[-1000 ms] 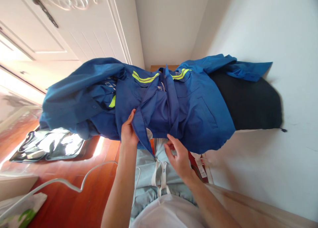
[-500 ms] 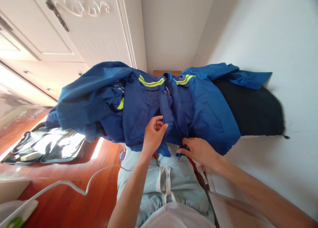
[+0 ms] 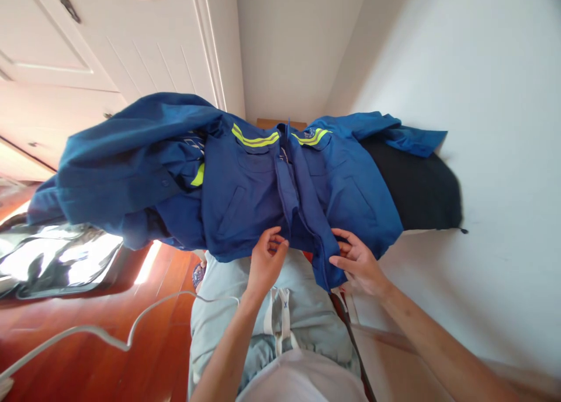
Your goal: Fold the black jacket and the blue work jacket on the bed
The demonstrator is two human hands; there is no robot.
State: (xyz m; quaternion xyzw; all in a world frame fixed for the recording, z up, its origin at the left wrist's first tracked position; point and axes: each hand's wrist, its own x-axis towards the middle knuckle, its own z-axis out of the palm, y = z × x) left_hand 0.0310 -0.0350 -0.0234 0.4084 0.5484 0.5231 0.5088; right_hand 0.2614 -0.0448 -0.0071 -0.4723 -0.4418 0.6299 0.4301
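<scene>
A blue work jacket (image 3: 236, 197) with yellow-and-grey reflective stripes lies spread over the board, its front unzipped and the two zip edges apart. At the lower zip edge of the left-hand panel, my left hand (image 3: 268, 260) has its fingers curled and its thumb against the cloth. My right hand (image 3: 360, 264) pinches the bottom corner of the other panel (image 3: 326, 256), which hangs toward me with its zip edge showing. One sleeve (image 3: 144, 121) drapes over bunched blue cloth on the left. The other sleeve (image 3: 416, 139) rests on the black board end (image 3: 421, 186).
Grey trousers (image 3: 307, 308) with white drawstrings are on my lap, below the jacket. A white cable (image 3: 129, 338) crosses the red wooden floor (image 3: 144, 308). Shiny clear-and-black bags (image 3: 65, 262) lie at left. A white cabinet (image 3: 144, 51) and a wall (image 3: 491, 127) flank the board.
My left hand has slid down the zip edge toward the hem. My right hand has lifted and turned outward with the other panel's corner, now pulled toward me. The view has shifted slightly right.
</scene>
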